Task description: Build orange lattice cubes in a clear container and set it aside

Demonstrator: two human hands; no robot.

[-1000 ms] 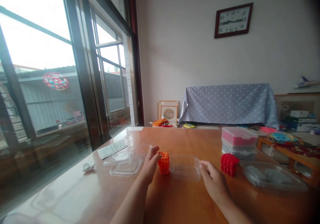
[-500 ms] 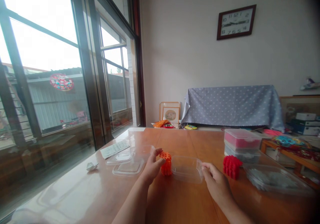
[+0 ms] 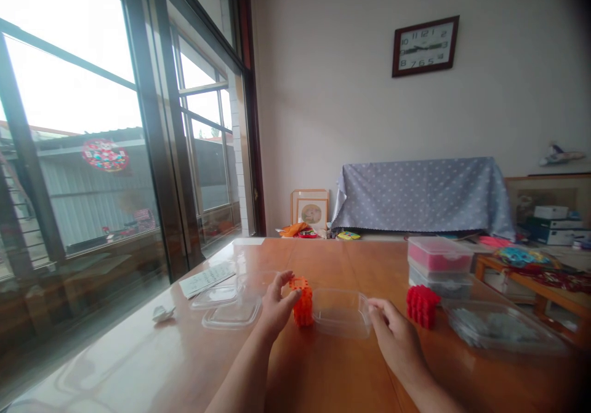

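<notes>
My left hand (image 3: 276,305) is beside an orange stack of interlocking plastic pieces (image 3: 303,308). Its fingers and thumb are apart at the near left side of the stack; whether the thumb touches it is hard to tell. Just right of the stack sits a clear plastic container (image 3: 340,311) on the table, and no contents show in it. My right hand (image 3: 394,330) pinches that container's right rim between thumb and fingers. Further right stands a red stack of similar pieces (image 3: 421,307).
A clear box of grey pieces (image 3: 498,327) lies at the right, with stacked pink and grey boxes (image 3: 439,265) behind. To the left are clear lids (image 3: 233,311), a printed sheet (image 3: 207,279) and a crumpled white scrap (image 3: 163,313). Large windows (image 3: 92,185) flank the table.
The view has turned slightly right. My left fingers have eased a little off the orange stack, whose top now looks like an open square instead of a lattice. My right hand keeps its pinch.
</notes>
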